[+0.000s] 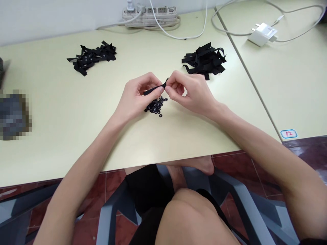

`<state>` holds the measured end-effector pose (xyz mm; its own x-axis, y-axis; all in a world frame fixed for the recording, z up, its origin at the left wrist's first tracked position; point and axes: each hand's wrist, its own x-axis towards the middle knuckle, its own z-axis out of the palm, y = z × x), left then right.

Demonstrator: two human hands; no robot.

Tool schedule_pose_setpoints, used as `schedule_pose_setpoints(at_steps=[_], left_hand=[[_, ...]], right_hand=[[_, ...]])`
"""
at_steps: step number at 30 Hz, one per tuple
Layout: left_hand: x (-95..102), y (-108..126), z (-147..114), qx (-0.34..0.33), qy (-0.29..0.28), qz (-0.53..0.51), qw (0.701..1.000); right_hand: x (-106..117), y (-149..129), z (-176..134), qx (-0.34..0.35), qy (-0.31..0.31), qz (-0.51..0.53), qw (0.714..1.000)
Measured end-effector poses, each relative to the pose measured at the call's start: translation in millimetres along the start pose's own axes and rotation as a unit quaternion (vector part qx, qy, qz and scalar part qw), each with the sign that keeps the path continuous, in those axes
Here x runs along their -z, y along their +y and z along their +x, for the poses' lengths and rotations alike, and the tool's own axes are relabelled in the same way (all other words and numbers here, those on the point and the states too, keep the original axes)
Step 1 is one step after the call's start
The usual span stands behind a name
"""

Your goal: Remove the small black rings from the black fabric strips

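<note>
A short black fabric strip (152, 90) runs between my two hands above the table. My left hand (141, 90) pinches it between thumb and forefinger, and its free end pokes out toward the palm. At the strip's other end, the thumb and forefinger of my right hand (187, 87) are closed on it; whether a small piece is also between them is hidden. Just below my fingertips lies a pile of small round black pieces (155, 106) with holes and pale marks, partly covered by my left hand.
Black strips form one heap (93, 57) at back left and another heap (205, 60) at back right. Behind them stand a power strip (149, 15) with cables and a white charger (263, 34). A blurred dark object (12, 115) sits at far left. A seam divides the table (63, 119) on the right.
</note>
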<state>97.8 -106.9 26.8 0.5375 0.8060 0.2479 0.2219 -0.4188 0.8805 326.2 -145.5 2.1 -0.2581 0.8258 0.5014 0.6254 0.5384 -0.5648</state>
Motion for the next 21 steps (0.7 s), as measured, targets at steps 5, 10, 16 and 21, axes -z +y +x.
schedule_pose_setpoints(at_steps=[5,10,16,21], left_hand=[[-2.3,-2,-1,0.003,-0.008,-0.014,1.0],[-4.8,1,-2,0.014,-0.014,-0.017,1.0],[-7.6,3,-4,0.013,-0.025,-0.023,0.999],[-9.4,3,-5,0.009,-0.008,-0.02,1.0]], right_hand=[[2,-3,1,-0.019,-0.016,-0.006,1.0],[0,-3,0,-0.015,-0.025,-0.029,0.999],[-6,2,-2,0.019,-0.012,-0.061,0.998],[-8,3,-3,0.036,0.014,-0.081,0.996]])
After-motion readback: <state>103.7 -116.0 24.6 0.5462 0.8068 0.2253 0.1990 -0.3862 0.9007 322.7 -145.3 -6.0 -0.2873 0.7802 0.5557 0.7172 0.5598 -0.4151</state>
